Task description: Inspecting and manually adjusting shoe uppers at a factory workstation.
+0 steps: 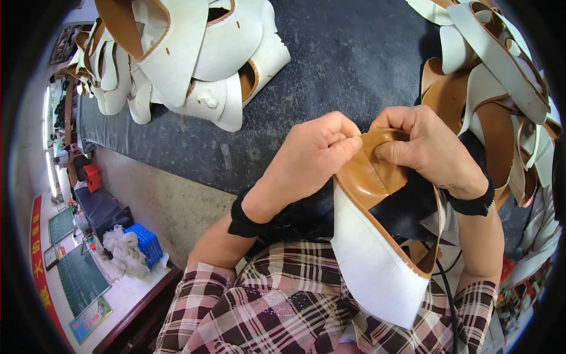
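Note:
Both hands grip one shoe upper piece point(377, 248), white on the outside and tan leather inside, held just above my lap. My left hand point(309, 159) pinches its tan top edge between thumb and fingers. My right hand point(427, 147) presses the same folded tan edge from the other side, thumb against the leather. The piece hangs down toward my plaid shirt. Black cuffs cover both wrists.
A dark grey work table point(348, 59) lies ahead. A heap of white and tan shoe uppers point(183, 53) sits at its far left, another heap point(501, 76) at the right. A blue crate point(144, 242) and a red crate point(92, 177) stand on the floor at the left.

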A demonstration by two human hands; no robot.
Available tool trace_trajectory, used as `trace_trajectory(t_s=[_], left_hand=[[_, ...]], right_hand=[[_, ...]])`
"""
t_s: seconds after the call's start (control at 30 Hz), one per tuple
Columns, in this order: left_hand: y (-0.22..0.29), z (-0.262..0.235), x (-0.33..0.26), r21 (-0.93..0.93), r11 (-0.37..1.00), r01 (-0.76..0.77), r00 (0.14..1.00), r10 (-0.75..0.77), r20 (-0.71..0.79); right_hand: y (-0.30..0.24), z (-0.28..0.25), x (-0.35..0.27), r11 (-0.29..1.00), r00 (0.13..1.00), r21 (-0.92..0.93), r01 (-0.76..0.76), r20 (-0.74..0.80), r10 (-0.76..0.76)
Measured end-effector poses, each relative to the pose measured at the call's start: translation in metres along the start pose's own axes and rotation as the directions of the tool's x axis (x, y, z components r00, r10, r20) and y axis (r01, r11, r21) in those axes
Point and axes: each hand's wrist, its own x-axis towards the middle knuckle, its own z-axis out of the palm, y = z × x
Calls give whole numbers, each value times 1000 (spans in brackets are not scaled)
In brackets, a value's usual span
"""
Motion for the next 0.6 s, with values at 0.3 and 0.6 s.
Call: trace_trajectory(t_s=[0.3,0.6], left_hand=[[0,-6,-4,10,991,132,987,-132,92],[-20,-5,-6,-453,848,275,956,-191,223]], right_hand=[[8,12,3,1000,1000,-16,7,8,-7],[18,15,9,963,994,269,-8,107,-21]])
